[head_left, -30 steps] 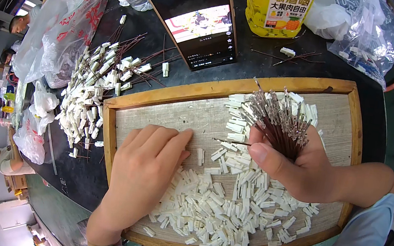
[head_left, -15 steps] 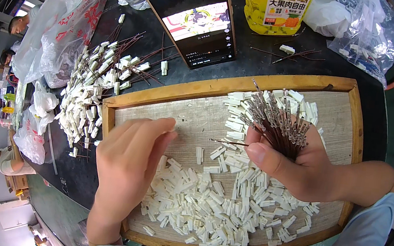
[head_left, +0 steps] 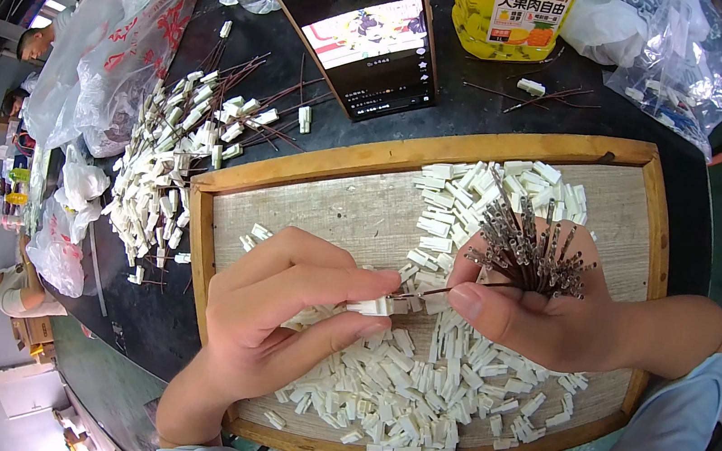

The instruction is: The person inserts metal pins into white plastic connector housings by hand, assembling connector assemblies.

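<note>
Between the thumb and forefinger of my left hand is a small white plastic connector housing. My right hand is closed round a bundle of brown wires with metal crimped terminals at their ends. One wire sticks out to the left from under my right thumb, and its terminal end meets the housing; I cannot tell how deep it sits. Under my hands, loose white connector housings cover much of a wooden-framed tray. More housings lie grouped near the tray's far edge.
Left of the tray lies a heap of housings with wires. A lit phone stands behind the tray. Beyond are a yellow drink bottle, clear plastic bags and more bags. Other people are at the left.
My left hand has moved right, to the wire end, and now shows a white housing in its fingers. The wire bundle has tilted slightly in my right hand.
</note>
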